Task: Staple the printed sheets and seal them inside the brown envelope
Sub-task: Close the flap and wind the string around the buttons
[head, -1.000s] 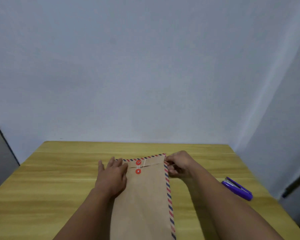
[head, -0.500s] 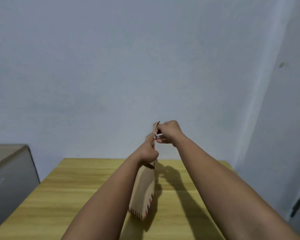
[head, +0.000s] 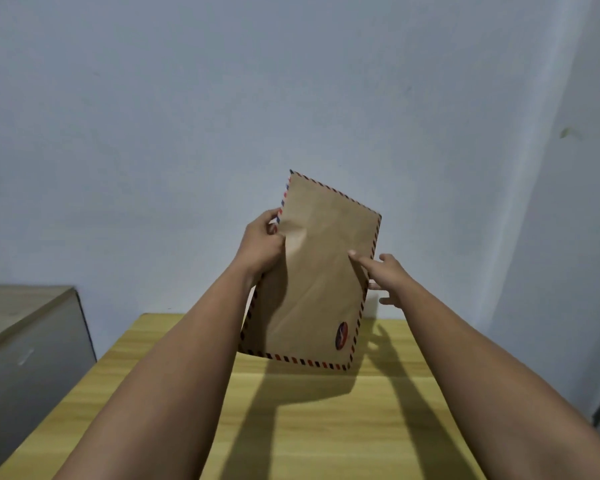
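1. Envelope (head: 312,271) status: one second back it lay flat on the table with its string-and-button flap facing up; half a second back it was lifted edge-on; it is now held upright in the air above the far half of the table (head: 326,427), plain back face toward the camera.
2. Left hand (head: 262,242): grips the envelope's left edge near the top, fingers curled round the striped border; the paper creases at that spot.
3. Right hand (head: 385,275): fingers straight, thumb laid on the brown face and the other fingers passing behind the right edge; it steadies the envelope with no firm clamp evident.
4. Meaning for the task: the flap was seen closed before the lift, so sealing appears done and this looks like a final turn-over or check. No sheets are visible; whether they are inside cannot be told.
5. Count, left to right: one grey cabinet (head: 25,341) at far left, one table, two hands, one envelope, one oval stamp mark (head: 342,336) near its lower right corner. Stapler: none in view now.
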The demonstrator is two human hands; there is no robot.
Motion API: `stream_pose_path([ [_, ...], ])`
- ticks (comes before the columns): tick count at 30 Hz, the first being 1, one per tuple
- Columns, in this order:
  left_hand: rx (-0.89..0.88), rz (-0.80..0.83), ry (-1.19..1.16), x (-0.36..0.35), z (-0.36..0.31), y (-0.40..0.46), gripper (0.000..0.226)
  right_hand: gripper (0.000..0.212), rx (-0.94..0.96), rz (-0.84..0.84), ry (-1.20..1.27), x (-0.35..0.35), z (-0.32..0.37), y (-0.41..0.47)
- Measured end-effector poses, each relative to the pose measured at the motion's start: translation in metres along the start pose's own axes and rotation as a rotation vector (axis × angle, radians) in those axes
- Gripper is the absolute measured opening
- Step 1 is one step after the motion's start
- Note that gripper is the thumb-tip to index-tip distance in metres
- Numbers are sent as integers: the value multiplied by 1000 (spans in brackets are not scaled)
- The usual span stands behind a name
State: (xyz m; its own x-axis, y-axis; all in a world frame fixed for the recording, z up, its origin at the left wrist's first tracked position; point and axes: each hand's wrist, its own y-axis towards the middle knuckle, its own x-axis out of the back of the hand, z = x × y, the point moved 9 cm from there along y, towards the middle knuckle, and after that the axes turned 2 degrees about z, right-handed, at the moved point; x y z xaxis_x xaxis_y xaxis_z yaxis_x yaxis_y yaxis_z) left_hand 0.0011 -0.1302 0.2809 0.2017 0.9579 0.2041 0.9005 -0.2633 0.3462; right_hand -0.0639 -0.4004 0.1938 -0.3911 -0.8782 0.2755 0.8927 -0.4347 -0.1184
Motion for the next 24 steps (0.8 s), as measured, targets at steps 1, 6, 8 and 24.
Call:
stream_pose_path([
  [1,24,-11,-28,3,3,2,54,111,4,19,29,0,-3,1],
  [6,139,-135,19,17,31,-1,74,93,130,-16,42,-3,3,0],
  [8,132,-155,141,13,43,-4,62,88,146,-48,15,-8,-1,1],
  [24,297,326,817,-81,273,-79,59,53,-33,36,-1027,-98,-186,3],
])
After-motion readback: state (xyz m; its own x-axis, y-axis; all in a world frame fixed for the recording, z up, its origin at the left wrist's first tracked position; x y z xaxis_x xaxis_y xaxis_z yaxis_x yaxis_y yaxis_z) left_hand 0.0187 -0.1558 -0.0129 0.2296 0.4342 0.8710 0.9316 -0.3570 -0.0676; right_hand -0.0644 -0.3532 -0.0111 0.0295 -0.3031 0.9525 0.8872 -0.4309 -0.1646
